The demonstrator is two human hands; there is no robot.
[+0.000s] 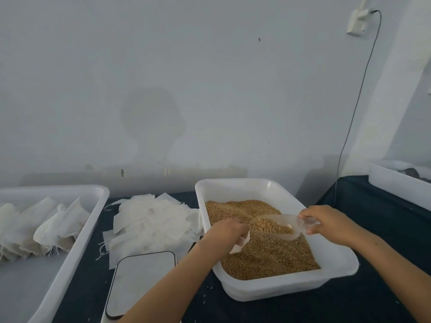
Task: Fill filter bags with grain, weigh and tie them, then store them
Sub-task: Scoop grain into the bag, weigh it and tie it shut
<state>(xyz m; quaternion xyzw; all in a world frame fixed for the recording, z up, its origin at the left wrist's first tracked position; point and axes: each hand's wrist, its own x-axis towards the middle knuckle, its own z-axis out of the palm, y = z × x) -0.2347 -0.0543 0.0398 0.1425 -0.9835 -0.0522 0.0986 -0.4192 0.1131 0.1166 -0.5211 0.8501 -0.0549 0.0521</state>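
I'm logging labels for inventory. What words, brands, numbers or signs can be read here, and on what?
None can be read. The scale shows a blank top with no visible display, and the grain tub, scoop, filter bags and wall socket carry no visible print.

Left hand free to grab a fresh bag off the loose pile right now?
Probably not: the left hand grips a filter bag at the scoop. The bag pile lies unobstructed beside it.

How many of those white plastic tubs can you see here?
3. One tub in the middle holds the grain, one on the left holds filled bags, and a third sits far right, cut off by the picture's edge. Others may lie out of view.
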